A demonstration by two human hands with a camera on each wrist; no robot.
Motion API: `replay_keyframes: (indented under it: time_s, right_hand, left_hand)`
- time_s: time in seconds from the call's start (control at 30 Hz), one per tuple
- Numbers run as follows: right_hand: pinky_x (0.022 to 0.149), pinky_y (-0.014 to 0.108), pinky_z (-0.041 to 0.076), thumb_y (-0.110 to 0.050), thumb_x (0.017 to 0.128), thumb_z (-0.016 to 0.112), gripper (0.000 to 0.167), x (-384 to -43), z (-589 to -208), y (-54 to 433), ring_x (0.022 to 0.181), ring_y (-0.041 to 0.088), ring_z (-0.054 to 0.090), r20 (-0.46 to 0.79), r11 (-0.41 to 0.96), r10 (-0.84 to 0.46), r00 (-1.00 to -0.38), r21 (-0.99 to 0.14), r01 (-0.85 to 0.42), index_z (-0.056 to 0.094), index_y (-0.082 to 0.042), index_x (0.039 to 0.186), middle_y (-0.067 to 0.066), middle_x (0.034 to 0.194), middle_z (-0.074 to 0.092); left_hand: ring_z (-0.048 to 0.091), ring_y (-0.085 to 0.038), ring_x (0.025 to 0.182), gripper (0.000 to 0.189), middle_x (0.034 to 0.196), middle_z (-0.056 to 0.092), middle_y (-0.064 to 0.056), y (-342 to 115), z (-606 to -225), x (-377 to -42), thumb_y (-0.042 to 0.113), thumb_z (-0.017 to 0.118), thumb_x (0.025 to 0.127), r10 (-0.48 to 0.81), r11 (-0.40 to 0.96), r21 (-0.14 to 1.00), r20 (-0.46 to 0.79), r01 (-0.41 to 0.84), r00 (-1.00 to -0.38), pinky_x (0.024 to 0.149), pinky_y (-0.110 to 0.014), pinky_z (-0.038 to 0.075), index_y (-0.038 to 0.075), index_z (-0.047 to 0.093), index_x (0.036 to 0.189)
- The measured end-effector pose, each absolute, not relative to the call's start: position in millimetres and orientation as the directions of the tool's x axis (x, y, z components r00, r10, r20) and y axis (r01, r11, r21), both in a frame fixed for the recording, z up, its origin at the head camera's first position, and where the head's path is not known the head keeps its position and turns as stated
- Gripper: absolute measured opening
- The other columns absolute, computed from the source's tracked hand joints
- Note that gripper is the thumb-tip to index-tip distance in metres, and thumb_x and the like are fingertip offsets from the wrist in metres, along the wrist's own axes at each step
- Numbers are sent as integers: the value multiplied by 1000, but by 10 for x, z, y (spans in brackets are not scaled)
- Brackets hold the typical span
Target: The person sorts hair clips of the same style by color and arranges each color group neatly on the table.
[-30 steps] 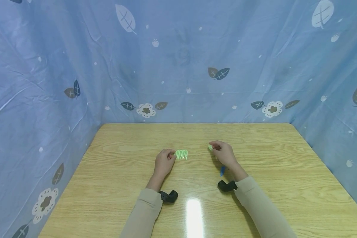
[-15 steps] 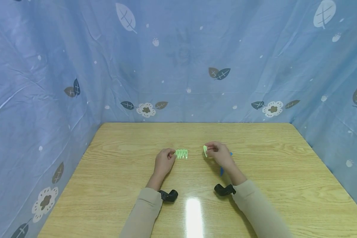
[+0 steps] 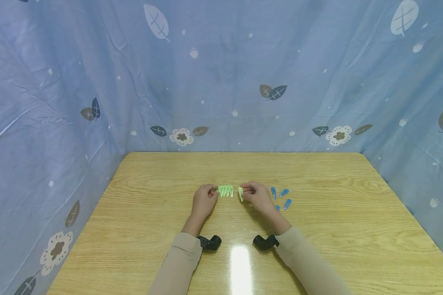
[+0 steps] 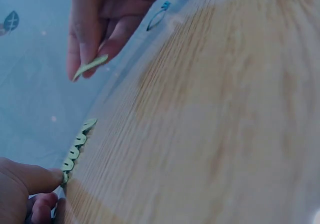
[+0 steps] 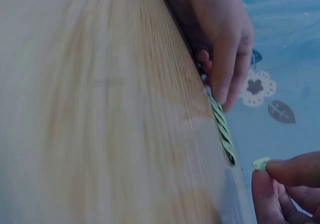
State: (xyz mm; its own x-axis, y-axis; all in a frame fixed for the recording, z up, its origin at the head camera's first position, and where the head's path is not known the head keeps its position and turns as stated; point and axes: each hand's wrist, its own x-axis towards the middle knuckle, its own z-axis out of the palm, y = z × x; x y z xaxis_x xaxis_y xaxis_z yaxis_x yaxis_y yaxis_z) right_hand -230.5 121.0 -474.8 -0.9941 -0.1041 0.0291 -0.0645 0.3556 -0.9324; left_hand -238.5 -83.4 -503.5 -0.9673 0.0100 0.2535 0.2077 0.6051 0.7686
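Note:
Several green snap hair clips [image 3: 227, 191] lie side by side in a close row on the table. At the row's left end, my left hand [image 3: 205, 199] pinches the outermost clip between thumb and finger; its fingers partly cover that clip. My right hand [image 3: 258, 197] holds one more green hair clip [image 3: 240, 194] by thumb and fingertips, a short gap to the right of the row. In the left wrist view this held clip [image 4: 91, 66] is raised above the tabletop. Several blue hair clips [image 3: 288, 204] lie scattered to the right of my right hand.
The wooden table [image 3: 151, 172] spreads out on both sides, with a bright reflection near the front. A blue patterned curtain [image 3: 221, 102] encloses its back and sides. Black wrist cameras [image 3: 211, 243] stick out inward from both forearms.
My right hand has moved left with its green hair clip toward the row, turning the clip nearly upright in view. The blue clips have come into sight. My left hand stays put.

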Motion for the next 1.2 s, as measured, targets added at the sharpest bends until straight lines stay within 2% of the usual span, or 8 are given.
replay_keyframes:
  time_s: [0.53, 0.87, 1.2]
  right_hand:
    - [70, 27, 49, 1, 82, 67, 24, -2388, -4848, 949, 84, 21, 60, 18, 405, 82, -996, -914, 17, 68, 3, 106, 10, 91, 65]
    - [69, 31, 50, 0, 83, 64, 22, -2411, -4798, 896, 82, 21, 61, 46, 477, 73, -996, -879, -6, 69, 4, 104, 10, 88, 65]
    - [62, 26, 46, 1, 81, 65, 21, -2416, -4752, 870, 74, 18, 57, 51, 519, 65, -997, -855, -10, 69, 5, 101, 9, 84, 63]
  left_hand:
    - [48, -12, 68, 18, 77, 55, -1, -819, -5025, -2376, 8, 68, 87, 15, 610, 767, 239, 198, -971, 62, -27, 43, 2, 71, 103]
    - [49, -12, 69, 18, 78, 56, -1, -840, -5015, -2378, 8, 69, 86, 20, 618, 756, 259, 215, -966, 63, -26, 43, 2, 70, 103]
    - [49, -12, 70, 17, 78, 55, -1, -843, -5032, -2384, 7, 68, 86, 17, 616, 759, 257, 213, -966, 63, -26, 43, 2, 70, 103]
